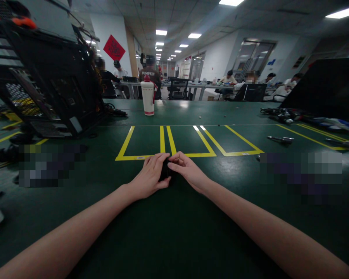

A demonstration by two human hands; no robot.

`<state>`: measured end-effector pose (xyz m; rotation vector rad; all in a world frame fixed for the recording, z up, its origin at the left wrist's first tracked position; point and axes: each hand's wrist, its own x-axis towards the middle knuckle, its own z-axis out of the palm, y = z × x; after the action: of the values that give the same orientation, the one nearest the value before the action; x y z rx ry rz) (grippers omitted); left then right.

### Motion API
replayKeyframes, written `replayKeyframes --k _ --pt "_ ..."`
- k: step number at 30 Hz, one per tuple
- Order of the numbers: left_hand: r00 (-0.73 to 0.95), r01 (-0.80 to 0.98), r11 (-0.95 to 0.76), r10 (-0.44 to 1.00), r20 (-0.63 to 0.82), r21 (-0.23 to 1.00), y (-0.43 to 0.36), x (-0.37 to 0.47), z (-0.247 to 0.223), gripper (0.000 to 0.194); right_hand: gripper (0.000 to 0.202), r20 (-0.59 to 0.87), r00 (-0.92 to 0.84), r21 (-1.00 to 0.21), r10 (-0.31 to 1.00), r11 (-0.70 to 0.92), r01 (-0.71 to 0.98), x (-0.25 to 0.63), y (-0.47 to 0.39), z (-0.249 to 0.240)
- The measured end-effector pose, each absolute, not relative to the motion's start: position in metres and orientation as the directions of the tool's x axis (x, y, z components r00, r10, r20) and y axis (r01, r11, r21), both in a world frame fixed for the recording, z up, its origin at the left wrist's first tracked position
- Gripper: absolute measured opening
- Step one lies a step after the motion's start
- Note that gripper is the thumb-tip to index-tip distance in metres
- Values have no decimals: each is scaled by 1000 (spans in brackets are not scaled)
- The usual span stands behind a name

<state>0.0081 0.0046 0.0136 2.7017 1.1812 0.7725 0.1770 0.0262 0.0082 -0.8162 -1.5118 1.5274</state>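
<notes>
Black object [165,169], small and mostly hidden, is sitting between the two hands, just on the near side of the yellow tape [187,155]. Visible part is running roughly away from the wearer; hands are covering the ends, so can't confirm the long axis. Can't tell if it's touching the table [174,240] either.

Left hand [147,176] is the nearer one: it's wrapping the object from the left, fingers lying at the far end, thumb at the near end, so it's holding it. Object is lying left of the right fingers. Right hand [192,174] is bringing thumb and forefinger close together at the object's right edge, gap narrow; can't tell whether they're pinching it or only touching.

Farther out: white cup [148,99] is standing beyond the tape, PC case [55,89] is standing left, a metal tool [280,140] is lying right. People are sitting in the background.
</notes>
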Motion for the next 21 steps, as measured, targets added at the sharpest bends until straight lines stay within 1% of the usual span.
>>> replayKeyframes --k 4,6,9,13,18,21 --pt "570 665 -693 712 410 278 5 9 13 57 26 46 -456 -996 889 7 -88 177 28 9" --pt "567 666 -694 709 420 272 6 9 12 58 26 33 -475 -997 879 -5 -78 178 28 11" --pt "567 666 -697 705 426 265 6 9 11 59 23 54 -512 -996 857 11 -86 180 28 14" --pt "572 670 -694 709 414 264 5 9 13 58 26 90 -544 -993 834 36 -109 181 28 14" --pt "569 674 -690 713 410 265 4 8 13 58 16 111 -470 -993 875 80 -87 177 28 10" --pt "562 674 -688 713 420 267 2 7 12 57 20 91 -433 -995 897 70 -64 175 28 8"
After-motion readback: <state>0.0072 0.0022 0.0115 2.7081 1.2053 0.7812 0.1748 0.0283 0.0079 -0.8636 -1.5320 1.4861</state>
